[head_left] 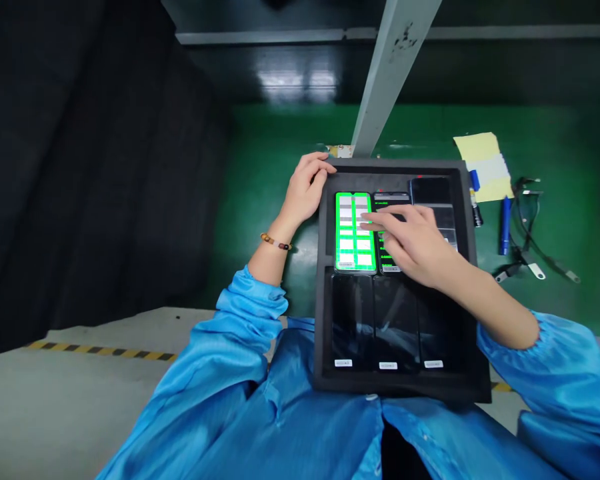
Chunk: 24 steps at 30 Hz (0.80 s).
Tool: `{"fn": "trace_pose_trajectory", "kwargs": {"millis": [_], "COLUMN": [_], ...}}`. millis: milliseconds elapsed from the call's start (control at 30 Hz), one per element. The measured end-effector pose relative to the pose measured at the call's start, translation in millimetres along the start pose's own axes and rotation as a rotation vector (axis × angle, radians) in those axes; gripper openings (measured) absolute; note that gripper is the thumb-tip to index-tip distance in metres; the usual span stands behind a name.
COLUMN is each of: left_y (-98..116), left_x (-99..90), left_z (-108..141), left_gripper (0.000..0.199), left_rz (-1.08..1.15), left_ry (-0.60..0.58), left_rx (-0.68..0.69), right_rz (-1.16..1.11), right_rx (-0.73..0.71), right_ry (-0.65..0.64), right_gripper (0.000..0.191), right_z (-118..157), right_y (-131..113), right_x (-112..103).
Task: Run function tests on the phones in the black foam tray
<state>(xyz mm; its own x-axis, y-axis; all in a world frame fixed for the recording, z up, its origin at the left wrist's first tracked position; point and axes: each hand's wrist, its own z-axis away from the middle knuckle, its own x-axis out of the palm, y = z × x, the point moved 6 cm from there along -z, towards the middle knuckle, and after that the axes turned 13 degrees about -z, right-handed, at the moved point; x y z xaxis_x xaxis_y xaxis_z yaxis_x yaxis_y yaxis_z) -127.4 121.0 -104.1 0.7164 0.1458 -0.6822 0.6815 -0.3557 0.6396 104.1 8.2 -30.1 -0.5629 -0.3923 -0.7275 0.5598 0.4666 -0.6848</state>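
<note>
My left hand (307,185) rests at the top left corner of a black foam tray (322,320), fingers bent over its edge, holding nothing. Over the tray is my right hand (415,237), its fingers stretched towards a phone with a green and white screen (354,250). The fingertips are at that screen's right side; whether they touch it is unclear. A second lit phone (391,197) lies partly under my right hand. Behind it sits a phone with a dark and grey screen (433,193). Three dark phones with white labels, one of them at the left (353,320), fill the front row.
Right of the tray on the green table (570,200) lie yellow paper (480,150), a blue pen (505,227), a black marker (477,212) and cables (530,247). A grey metal post (393,73) stands behind the tray. A black curtain (90,167) hangs at the left.
</note>
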Motion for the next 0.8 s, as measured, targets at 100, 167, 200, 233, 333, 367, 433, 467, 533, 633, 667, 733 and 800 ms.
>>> {"fn": "trace_pose_trajectory", "kwargs": {"millis": [100,167,200,233,333,367,433,467,533,633,667,733,800], "left_y": [0,0,0,1,1,1,0,-1,-2,-3,-3,-3,-2], "left_x": [0.3,-0.2,-0.5,-0.9,-1.4,-1.3,-0.5,0.2,1.8,3.5,3.6,3.1,2.0], "left_z": [0,0,0,0,0,0,0,0,0,-1,-1,-1,0], "left_gripper": [0.036,0.036,0.036,0.036,0.035,0.035,0.034,0.033,0.03,0.029,0.029,0.028,0.028], "left_rz": [-0.003,-0.004,-0.004,-0.004,0.006,0.009,0.011,0.01,0.006,-0.001,-0.002,0.003,0.009], "left_ry": [0.001,0.0,-0.001,-0.001,0.003,0.004,0.006,0.005,0.0,-0.007,-0.008,-0.003,0.003], "left_rx": [-0.004,-0.006,-0.006,-0.005,0.006,0.008,0.004,-0.001,-0.009,-0.007,-0.006,-0.003,0.006], "right_rz": [-0.011,-0.031,-0.043,-0.056,-0.071,-0.06,-0.016,0.009,0.043,0.047,0.045,0.039,0.019], "right_rx": [0.044,0.042,0.031,0.016,-0.038,-0.051,-0.053,-0.04,-0.005,0.018,0.014,0.0,-0.021], "right_ry": [0.019,0.01,-0.004,-0.02,-0.071,-0.081,-0.077,-0.067,-0.038,-0.021,-0.016,-0.005,-0.012], "right_gripper": [0.053,0.055,0.056,0.057,0.061,0.062,0.065,0.065,0.062,0.056,0.055,0.054,0.053], "right_z": [7,0,-6,-14,-31,-33,-29,-25,-15,-9,-11,-23,-39], "right_y": [9,7,4,1,-8,-9,-5,-1,10,21,21,18,10], "right_x": [-6,-2,3,7,18,18,12,7,-5,-13,-13,-8,1]}}
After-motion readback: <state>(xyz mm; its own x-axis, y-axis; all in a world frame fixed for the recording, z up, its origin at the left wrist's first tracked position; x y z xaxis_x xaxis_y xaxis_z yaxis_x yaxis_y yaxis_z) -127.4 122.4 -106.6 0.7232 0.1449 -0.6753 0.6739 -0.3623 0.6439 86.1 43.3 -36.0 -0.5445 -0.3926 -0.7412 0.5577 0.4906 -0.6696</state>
